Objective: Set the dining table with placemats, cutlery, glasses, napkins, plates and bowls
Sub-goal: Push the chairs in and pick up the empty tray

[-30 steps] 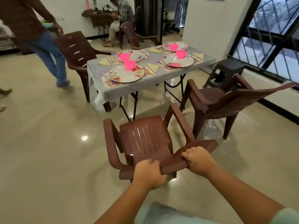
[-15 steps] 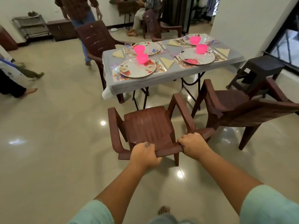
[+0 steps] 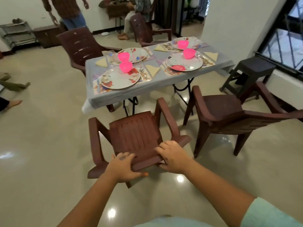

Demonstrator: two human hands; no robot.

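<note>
The top rail of a brown plastic chair (image 3: pixel 136 136) is gripped from behind by both hands: the left hand (image 3: pixel 123 167) is wrapped over the rail with the thumb hooked beneath it, and the right hand (image 3: pixel 173 157) is laid over the rail near the right armrest with the fingers curled on top. The chair is faced toward the dining table (image 3: pixel 114 94), near its front edge but not yet tucked under.

The table is already laid with four plates, the nearest plate (image 3: pixel 120 78) among them, each with a pink bowl (image 3: pixel 126 66), a folded napkin (image 3: pixel 152 70) and a printed placemat (image 3: pixel 100 89). Only seating appears to be left.

The step is best done with the chair kept level and square to the nearest setting, slid straight so that the armrests are not caught on the hanging grey tablecloth and the setting is not dragged.

The chair's back legs are hidden behind the arms. Cutlery beside the plates is blurred, and what may be glasses at the far settings can hardly be made out.
</note>
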